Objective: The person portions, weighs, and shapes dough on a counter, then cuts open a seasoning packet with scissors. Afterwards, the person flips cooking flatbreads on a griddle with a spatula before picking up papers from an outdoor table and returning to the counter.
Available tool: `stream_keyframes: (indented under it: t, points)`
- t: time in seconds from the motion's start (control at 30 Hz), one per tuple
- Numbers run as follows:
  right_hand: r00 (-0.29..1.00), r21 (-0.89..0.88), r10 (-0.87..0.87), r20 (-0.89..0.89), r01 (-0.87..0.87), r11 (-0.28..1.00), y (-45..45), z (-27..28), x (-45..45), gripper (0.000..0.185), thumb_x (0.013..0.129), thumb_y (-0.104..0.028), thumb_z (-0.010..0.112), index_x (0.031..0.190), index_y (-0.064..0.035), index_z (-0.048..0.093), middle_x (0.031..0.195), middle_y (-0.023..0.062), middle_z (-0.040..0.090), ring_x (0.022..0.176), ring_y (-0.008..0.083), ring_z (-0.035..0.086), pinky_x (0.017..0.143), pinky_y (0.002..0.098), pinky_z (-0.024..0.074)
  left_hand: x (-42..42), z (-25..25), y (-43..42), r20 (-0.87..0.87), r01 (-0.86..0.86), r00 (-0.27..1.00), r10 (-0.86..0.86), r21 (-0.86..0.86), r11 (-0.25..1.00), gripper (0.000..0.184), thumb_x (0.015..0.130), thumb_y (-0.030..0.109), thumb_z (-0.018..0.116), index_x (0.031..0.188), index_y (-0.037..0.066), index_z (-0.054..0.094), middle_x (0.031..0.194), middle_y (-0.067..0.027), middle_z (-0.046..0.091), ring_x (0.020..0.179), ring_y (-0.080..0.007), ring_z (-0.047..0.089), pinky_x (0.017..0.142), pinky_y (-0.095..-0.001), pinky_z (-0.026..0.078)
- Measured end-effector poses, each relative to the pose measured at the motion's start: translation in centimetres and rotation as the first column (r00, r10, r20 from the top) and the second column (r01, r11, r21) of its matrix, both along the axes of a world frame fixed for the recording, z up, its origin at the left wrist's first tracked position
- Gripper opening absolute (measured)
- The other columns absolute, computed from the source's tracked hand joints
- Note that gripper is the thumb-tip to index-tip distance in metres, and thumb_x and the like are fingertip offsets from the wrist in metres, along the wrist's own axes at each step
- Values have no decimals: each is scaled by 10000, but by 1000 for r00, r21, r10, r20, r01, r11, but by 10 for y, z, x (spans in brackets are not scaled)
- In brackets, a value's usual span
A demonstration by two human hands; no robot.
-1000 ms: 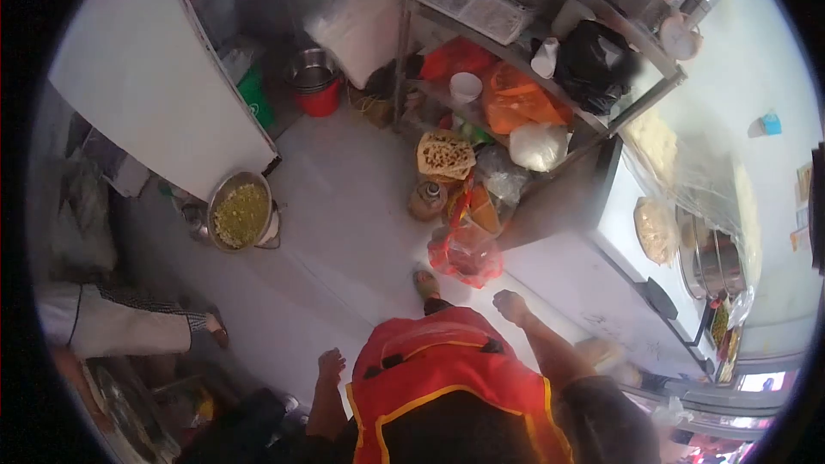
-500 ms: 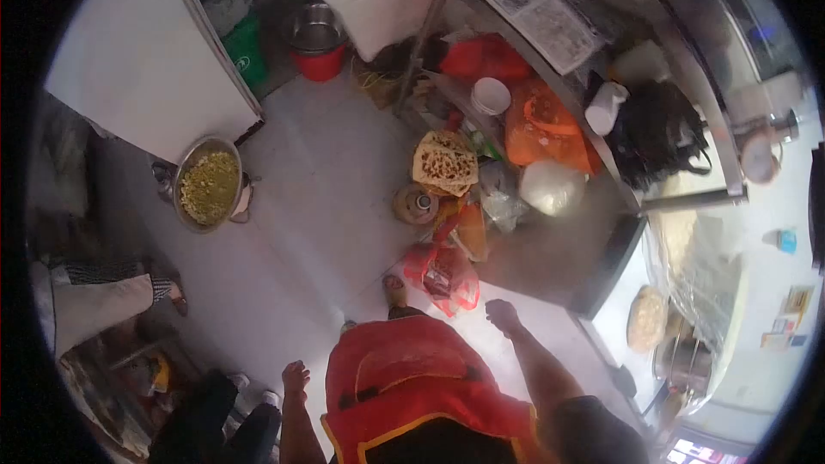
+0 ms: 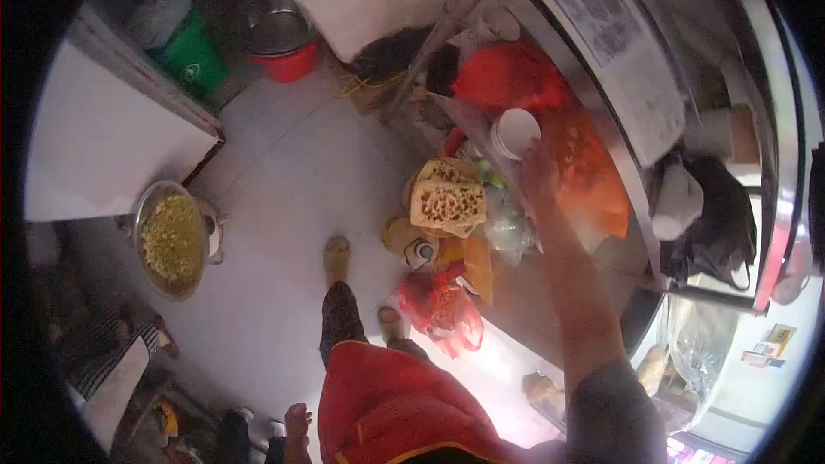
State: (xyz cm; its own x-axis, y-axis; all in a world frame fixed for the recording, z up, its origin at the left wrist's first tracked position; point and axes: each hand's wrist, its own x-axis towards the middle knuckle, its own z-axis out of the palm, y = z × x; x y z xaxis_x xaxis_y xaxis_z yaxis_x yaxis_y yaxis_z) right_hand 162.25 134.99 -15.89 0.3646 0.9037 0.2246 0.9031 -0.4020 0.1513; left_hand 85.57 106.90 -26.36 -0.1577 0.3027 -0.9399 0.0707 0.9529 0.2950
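Note:
My right hand [image 3: 539,174] reaches onto the shelf, right beside a stack of white cups [image 3: 516,133]; its fingers are blurred, so contact with the cups is unclear. Orange plastic [image 3: 593,176] lies just right of the hand and a red bag [image 3: 511,76] behind the cups. Low at the bottom, my left hand [image 3: 298,421] hangs beside the red apron [image 3: 387,404], its fingers curled and holding nothing visible. Flatbreads [image 3: 449,204] are stacked left of my right forearm, above a jug [image 3: 419,251].
A metal bowl of chopped food [image 3: 172,241] stands at the left, near a white panel [image 3: 103,129]. Green bin [image 3: 193,56] and red bucket [image 3: 288,62] are at the back. A red plastic bag [image 3: 443,314] lies by my feet. Other people's legs show at lower left.
My right hand has moved up and forward from beside the apron to the cups. My left hand stays low. The view has turned and come closer to the shelf, and one foot has stepped forward.

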Motion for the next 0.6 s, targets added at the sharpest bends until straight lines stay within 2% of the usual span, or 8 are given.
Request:
stream_keyframes:
  t: [0.03, 0.07, 0.17, 0.23, 0.3, 0.37, 0.47, 0.6]
  points:
    - [997, -165, -38, 72, 50, 985, 26, 6, 15, 202, 880, -108, 488, 1056, -22, 535, 1040, 156, 577, 920, 238, 577, 737, 377, 458, 0, 1, 15, 37, -52, 998, 51, 31, 998, 274, 815, 260, 601, 1022, 86, 558, 895, -10, 570, 734, -166, 578, 595, -283, 447]
    - [987, -318, -66, 147, 111, 942, 53, 9, 29, 219, 884, -117, 482, 1070, -13, 533, 1066, 159, 577, 938, 248, 579, 743, 390, 459, 2, -4, 45, -69, 52, 996, -62, -137, 989, 275, 809, 246, 599, 1029, 86, 555, 893, -6, 564, 749, -161, 581, 602, -277, 452]
    - [882, -312, -470, -32, 438, 843, 120, 7, 60, 252, 867, -209, 533, 1038, -31, 580, 1020, 157, 601, 904, 272, 593, 748, 391, 471, 28, 37, 118, -86, 63, 994, -66, -39, 997, 268, 823, 248, 577, 1023, 74, 542, 896, -13, 562, 732, -151, 579, 612, -272, 460]
    - [808, 314, -123, -576, 357, 880, 136, -24, 71, 288, 836, -293, 574, 959, -35, 609, 949, 158, 618, 857, 299, 600, 748, 402, 470, 39, 48, 156, -87, 95, 992, -95, -8, 995, 273, 829, 245, 570, 1033, 67, 534, 893, -21, 561, 726, -151, 578, 619, -274, 463]
    - [745, 492, 15, -666, 425, 759, 150, -41, 87, 338, 807, -357, 608, 891, -30, 624, 893, 167, 628, 827, 320, 604, 747, 409, 466, 20, 26, 166, -64, 92, 993, -97, -76, 993, 265, 834, 236, 564, 1035, 65, 538, 896, -31, 562, 727, -155, 580, 607, -266, 462]
    - [769, 277, -297, -566, 516, 810, 162, -47, 101, 390, 779, -401, 633, 834, -14, 626, 852, 184, 632, 813, 333, 603, 745, 412, 457, 5, 10, 170, -35, 67, 997, -71, -89, 994, 259, 839, 226, 558, 1042, 65, 542, 898, -39, 563, 735, -161, 587, 594, -256, 461]
    - [818, 126, -483, -313, 540, 832, 172, -20, 82, 410, 763, -389, 649, 900, -3, 635, 860, 187, 632, 838, 335, 602, 741, 414, 447, 4, 9, 182, -12, 57, 998, -58, -81, 995, 251, 844, 213, 553, 1048, 68, 547, 901, -45, 567, 750, -169, 599, 577, -243, 461]
    - [822, 228, -405, -401, 517, 825, 156, -14, 72, 435, 754, -420, 627, 795, 12, 640, 793, 226, 631, 760, 384, 614, 703, 447, 478, 10, -11, 211, 99, 76, 993, -69, -66, 995, 243, 841, 213, 571, 1037, 71, 553, 918, -49, 573, 751, -175, 601, 581, -259, 464]
